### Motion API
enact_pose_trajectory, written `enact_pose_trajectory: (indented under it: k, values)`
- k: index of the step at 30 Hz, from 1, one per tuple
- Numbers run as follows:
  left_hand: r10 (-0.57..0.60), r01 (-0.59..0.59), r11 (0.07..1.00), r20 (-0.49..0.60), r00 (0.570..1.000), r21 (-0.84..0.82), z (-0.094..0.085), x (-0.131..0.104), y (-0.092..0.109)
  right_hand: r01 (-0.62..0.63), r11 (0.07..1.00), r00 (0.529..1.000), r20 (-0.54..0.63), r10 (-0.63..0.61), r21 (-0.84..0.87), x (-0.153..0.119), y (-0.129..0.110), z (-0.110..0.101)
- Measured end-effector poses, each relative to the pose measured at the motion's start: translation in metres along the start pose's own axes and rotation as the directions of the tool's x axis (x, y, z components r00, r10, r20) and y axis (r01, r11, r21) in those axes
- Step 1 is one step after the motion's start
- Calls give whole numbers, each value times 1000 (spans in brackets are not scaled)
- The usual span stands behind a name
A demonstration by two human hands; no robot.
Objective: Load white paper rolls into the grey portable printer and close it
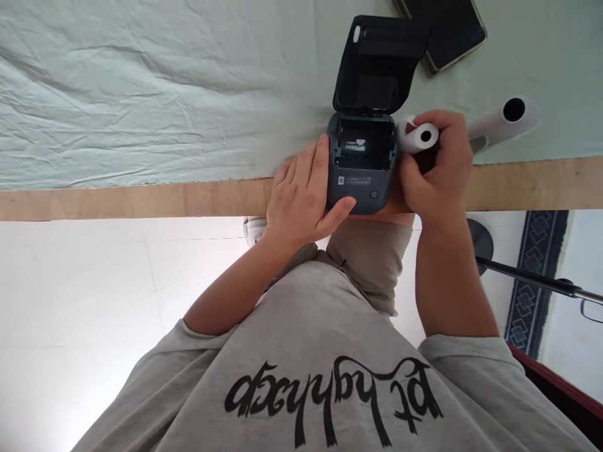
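Note:
A dark blue-grey label printer (362, 188) sits at the table's front edge, its black lid (377, 69) swung up and back. Inside its bay (367, 154) a small white label shows, and no roll is seen there. My left hand (301, 194) lies flat along the printer's left side, fingers stretched out, with the thumb across the front corner. Just right of the printer, my right hand (443, 166) grips a small white paper roll (418, 139) between thumb and fingers. The roll's dark core hole faces up toward me. Part of the roll is hidden by my fingers.
A larger white roll (499, 125) with a dark hollow end lies to the right of my right hand. Behind the lid is a dark notebook (445, 31). Pale green cloth (188, 94) covers the table up to its wooden edge (141, 199). A black stand (522, 276) is at lower right.

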State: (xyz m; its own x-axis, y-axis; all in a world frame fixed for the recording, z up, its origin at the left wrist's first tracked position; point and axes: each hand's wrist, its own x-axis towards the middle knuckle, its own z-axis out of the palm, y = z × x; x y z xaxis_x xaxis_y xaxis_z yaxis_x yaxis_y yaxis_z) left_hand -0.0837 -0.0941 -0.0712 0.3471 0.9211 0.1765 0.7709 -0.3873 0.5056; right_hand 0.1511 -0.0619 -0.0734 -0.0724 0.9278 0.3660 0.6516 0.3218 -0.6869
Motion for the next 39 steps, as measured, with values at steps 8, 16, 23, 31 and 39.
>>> enact_pose_trajectory:
  k: [8, 16, 23, 31, 39]
  values:
    - [-6, 5, 1000, -14, 1000, -2, 1, 0, 0, -54, 994, 998, -4, 55, 90, -1, 0, 2]
    - [-8, 8, 1000, -6, 1000, -6, 2, 0, 0, -18, 999, 999, -35, 19, 32, -2, 1, 2]
    - [-16, 17, 1000, 5, 1000, -11, 1, 0, 1, 27, 999, 999, 35, -28, 41, -3, 4, 0]
    - [2, -2, 1000, -9, 1000, 29, 1, 0, 0, -33, 993, 999, 30, 30, 112, -3, 2, 2]
    - [-7, 7, 1000, 5, 1000, -3, 0, 0, 0, 9, 1000, 1000, 8, -9, 26, -3, 6, 2]
